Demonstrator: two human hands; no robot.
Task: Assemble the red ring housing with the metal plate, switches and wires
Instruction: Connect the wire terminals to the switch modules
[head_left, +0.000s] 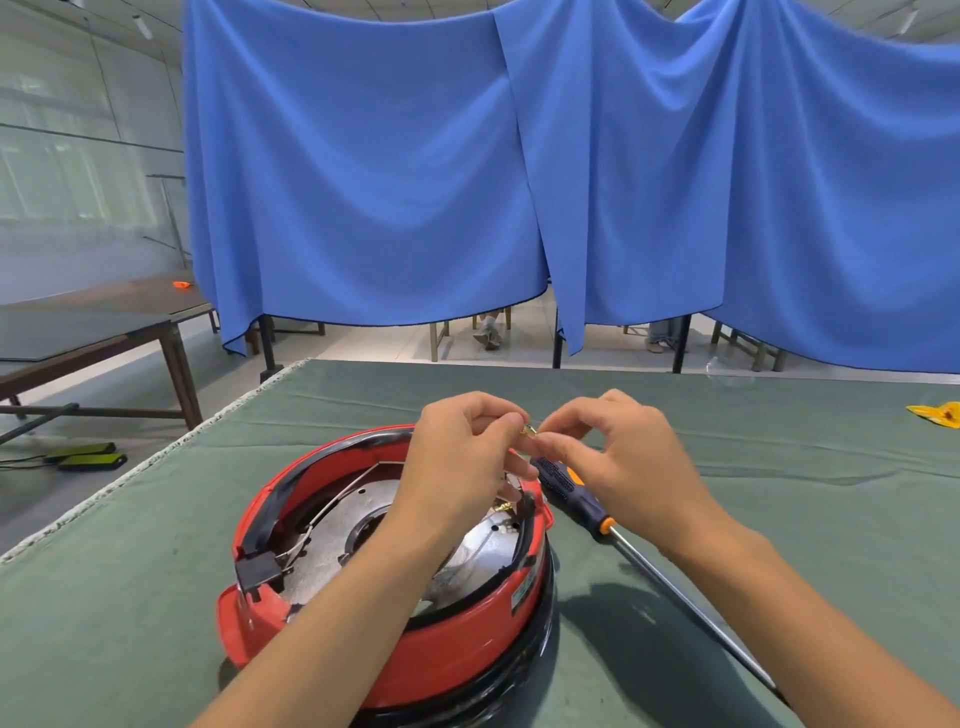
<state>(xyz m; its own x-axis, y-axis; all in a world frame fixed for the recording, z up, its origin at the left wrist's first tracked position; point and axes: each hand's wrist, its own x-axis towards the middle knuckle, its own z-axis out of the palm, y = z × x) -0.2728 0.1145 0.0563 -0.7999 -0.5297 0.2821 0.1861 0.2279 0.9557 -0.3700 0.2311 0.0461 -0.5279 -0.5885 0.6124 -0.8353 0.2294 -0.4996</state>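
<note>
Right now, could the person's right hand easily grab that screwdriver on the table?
Probably yes: the screwdriver lies uncovered just beneath the right hand, though that hand is pinching a small brass part with the left hand.

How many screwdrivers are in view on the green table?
1: the screwdriver lies on the green table just right of the red ring housing, its handle partly under the right hand. Others may be hidden.

The ring housing (415, 649) sits on the surface (779, 467), near its front edge and left of the middle. The metal plate (337, 535) lies inside the housing. A screwdriver (613, 530) lies on the surface just right of the housing, its handle toward the back. Above the housing's far rim the left hand (457, 457) and right hand (623, 457) meet, fingers (511, 421) pinching a small terminal (530, 430) between them. A curtain (467, 182) hangs behind the surface.
</note>
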